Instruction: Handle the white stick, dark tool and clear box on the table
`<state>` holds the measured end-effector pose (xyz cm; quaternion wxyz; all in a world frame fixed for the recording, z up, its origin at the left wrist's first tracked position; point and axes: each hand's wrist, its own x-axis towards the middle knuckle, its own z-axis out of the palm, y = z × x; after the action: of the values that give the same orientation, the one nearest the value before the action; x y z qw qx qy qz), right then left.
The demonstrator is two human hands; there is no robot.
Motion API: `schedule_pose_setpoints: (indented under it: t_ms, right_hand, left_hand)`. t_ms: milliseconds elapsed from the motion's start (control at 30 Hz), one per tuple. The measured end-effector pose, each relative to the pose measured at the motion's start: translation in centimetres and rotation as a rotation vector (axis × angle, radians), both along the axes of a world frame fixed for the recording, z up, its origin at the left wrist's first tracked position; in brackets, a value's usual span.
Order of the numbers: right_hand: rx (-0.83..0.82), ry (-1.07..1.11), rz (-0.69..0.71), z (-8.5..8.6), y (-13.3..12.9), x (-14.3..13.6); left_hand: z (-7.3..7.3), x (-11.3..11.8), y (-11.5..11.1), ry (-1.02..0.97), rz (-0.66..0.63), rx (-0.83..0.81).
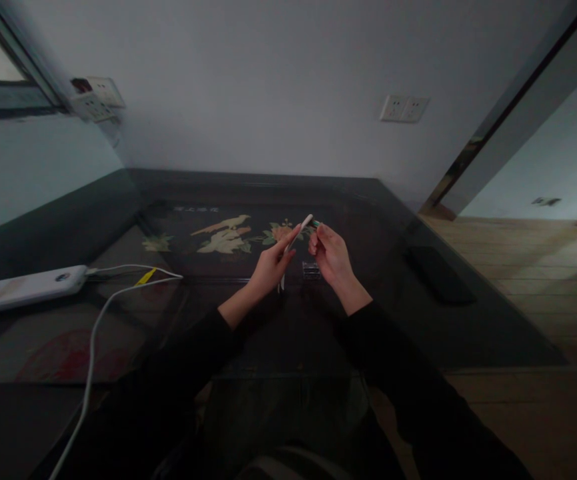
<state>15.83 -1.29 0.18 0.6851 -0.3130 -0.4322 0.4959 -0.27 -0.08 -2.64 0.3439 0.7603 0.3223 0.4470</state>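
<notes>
My left hand is closed around a slim white object, which is tilted with its rounded end up and away from me. A thin white strip hangs below that hand. My right hand has its fingertips pinched on a small greenish piece at the upper end of the white object. Whether the two touch is too small to tell. Just beneath the right hand, a small clear pack lies on the dark table; its contents are dim.
The dark glossy table carries a bird-and-flower picture. At left lies a white power bank with a white cable bearing a yellow tag. A black flat object rests at right. Wall sockets are behind.
</notes>
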Motion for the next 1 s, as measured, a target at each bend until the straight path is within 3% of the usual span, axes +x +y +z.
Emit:
schedule_pose_setpoints:
  t_ms: [467, 1000]
  right_hand:
    - [0.011, -0.028, -0.016, -0.6, 0.4, 0.3]
    - [0.007, 0.041, 0.018, -0.6, 0.4, 0.4]
  left_hand:
    - [0.3, 0.3, -0.8, -0.012, -0.015, 0.009]
    - [0.9, 0.5, -1.3, -0.058, -0.132, 0.000]
